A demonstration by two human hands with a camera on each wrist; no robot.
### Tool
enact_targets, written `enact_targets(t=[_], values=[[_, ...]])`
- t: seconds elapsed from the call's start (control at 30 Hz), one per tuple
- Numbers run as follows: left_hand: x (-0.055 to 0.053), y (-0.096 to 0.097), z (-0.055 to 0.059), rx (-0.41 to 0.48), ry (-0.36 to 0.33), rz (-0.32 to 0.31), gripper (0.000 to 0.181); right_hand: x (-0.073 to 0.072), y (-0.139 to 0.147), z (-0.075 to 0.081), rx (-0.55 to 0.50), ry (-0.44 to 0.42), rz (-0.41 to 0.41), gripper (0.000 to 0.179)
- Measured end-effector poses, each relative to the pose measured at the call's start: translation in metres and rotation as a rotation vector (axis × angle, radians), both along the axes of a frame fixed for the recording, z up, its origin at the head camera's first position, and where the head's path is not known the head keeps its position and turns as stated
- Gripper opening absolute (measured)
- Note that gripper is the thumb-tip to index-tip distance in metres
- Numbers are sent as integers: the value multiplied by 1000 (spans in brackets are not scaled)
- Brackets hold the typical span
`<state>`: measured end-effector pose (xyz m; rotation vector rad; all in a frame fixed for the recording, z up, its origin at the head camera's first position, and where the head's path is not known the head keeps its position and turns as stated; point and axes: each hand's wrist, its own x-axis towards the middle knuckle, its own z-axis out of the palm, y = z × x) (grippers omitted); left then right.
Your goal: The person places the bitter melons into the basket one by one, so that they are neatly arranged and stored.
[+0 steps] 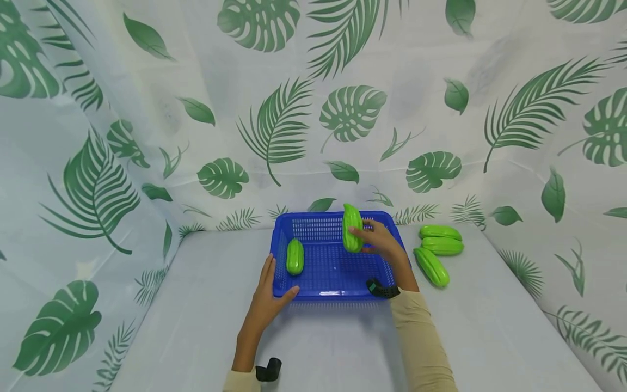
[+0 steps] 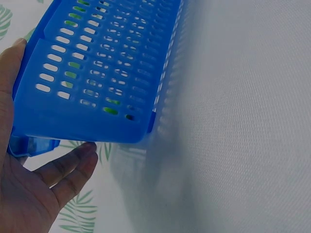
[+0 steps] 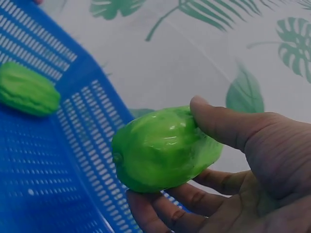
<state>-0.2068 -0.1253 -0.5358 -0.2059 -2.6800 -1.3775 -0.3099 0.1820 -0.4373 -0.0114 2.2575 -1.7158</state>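
Observation:
My right hand [image 1: 384,243] holds a glossy green ridged gourd [image 1: 352,228] upright over the right part of a blue plastic basket [image 1: 313,296]. In the right wrist view the thumb presses on one side of this gourd [image 3: 165,150] and the fingers curl round the other. A second green gourd [image 1: 295,257] lies lengthwise in the basket's left part. My left hand [image 1: 264,299] rests at the basket's front left corner, fingers fairly straight along the left side and thumb spread toward the front rim. It holds no gourd.
Three more green gourds [image 1: 442,246] lie on the white table [image 1: 490,316] to the right of the basket. A white cloth with green leaf prints [image 1: 294,190] stands right behind the basket and at both sides. Each wrist wears a black band [image 1: 384,289].

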Motion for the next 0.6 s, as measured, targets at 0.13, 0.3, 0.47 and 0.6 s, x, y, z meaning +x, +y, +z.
enact_targets(t=[0.13, 0.3, 0.47, 0.6], values=[[0, 0, 0, -4, 5, -2, 100, -15, -11, -12, 19, -60, 10, 77], [-1, 0, 0, -13, 8, 1, 101, -25, -24, -20, 31, -109, 18, 78], [-1, 0, -1, -20, 5, 6, 101, -30, -35, -27, 58, -161, 25, 73], [-2, -1, -1, -26, 4, 6, 100, -32, -45, -33, 84, -209, 28, 66]])
